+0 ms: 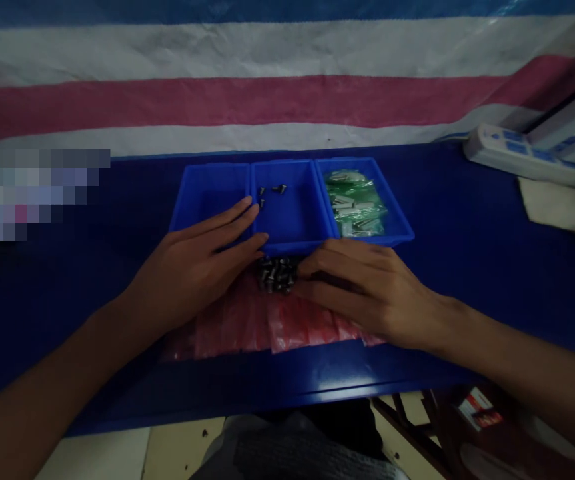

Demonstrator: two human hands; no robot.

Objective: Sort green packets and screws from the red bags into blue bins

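Observation:
A pile of small dark screws (278,275) lies just in front of the middle blue tray (292,248), on top of red plastic bags (247,320) spread in a row. My left hand (197,263) reaches over the left blue tray (217,190) with its fingers stretched out and apart. Its thumb side is by the left edge of the pile. My right hand (367,283) is at the pile's right edge, fingers bent and closed together. Whatever its fingertips hold is hidden. A few loose screws (281,189) lie inside the middle tray.
The right blue tray (401,230) holds green-tinted bags with pale metal parts (352,203). A white power strip (517,153) lies at the back right, near a pale flat piece (562,207). Striped sheeting (287,100) hangs behind the blue table (467,267).

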